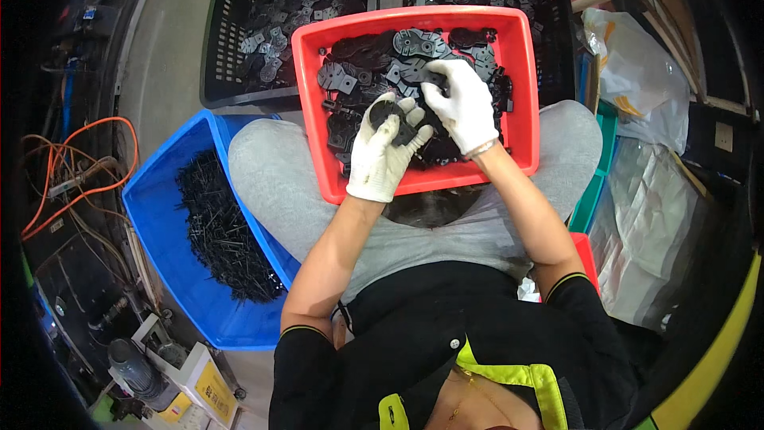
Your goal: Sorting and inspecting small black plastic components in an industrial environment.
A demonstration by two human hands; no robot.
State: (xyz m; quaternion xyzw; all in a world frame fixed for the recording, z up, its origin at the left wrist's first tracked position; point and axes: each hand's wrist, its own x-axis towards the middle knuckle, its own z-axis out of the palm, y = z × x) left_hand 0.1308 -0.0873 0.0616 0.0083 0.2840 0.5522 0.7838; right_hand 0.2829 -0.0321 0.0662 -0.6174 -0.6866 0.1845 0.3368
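Left of the fingers, a blue bin (pixel 163 215) of thin black pins sits within reach beside the knee. The red tray (pixel 521 87) rests on the lap, its rim keeping parts in. The left hand (pixel 383 151) curls around a round black part (pixel 385 111); the right hand (pixel 465 103), fingers bent, pinches another in the pile just beyond. A black crate (pixel 231 48) crowds the far edge.

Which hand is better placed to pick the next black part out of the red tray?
Right. The right hand already rests fingers-down on the loose black parts in the red tray, while the left hand already has a round black part in its grip.
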